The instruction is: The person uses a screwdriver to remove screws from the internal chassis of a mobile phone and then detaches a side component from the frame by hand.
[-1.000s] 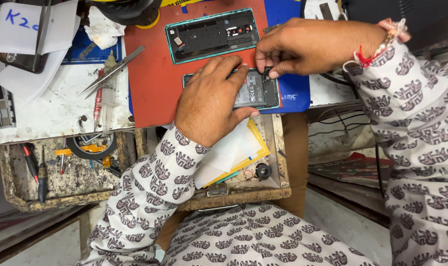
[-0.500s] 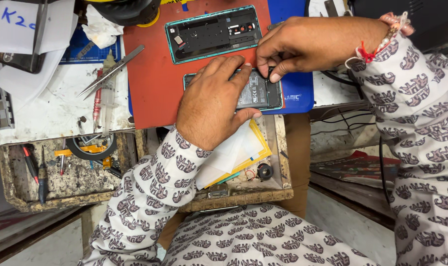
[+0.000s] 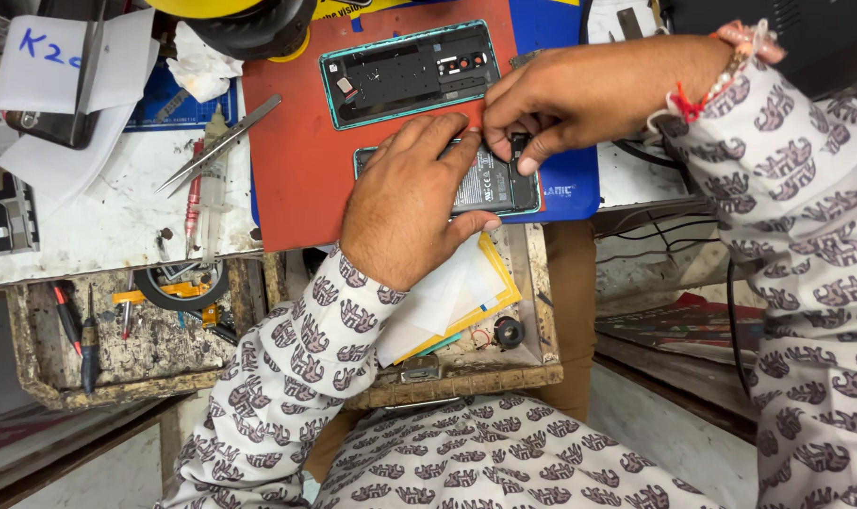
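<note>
An opened phone body (image 3: 493, 181) lies on a red work mat (image 3: 292, 160), its dark battery facing up. My left hand (image 3: 412, 203) lies flat over its left part and holds it down. My right hand (image 3: 565, 99) reaches in from the right, thumb and fingers pinched at the phone's upper right corner on a small dark part. Above them on the mat rests a teal-edged phone back frame (image 3: 410, 73), empty side up.
Tweezers (image 3: 219, 143) and a red-tipped tool (image 3: 195, 193) lie on the dirty white bench left of the mat. Open drawers below hold screwdrivers (image 3: 70, 325), a tape roll (image 3: 179, 283), and white and yellow sheets (image 3: 452, 297). Papers (image 3: 61, 66) sit at top left.
Both hands keep their place on the phone; my right hand's fingers have shifted slightly at the phone's upper right corner. The view has moved a little.
</note>
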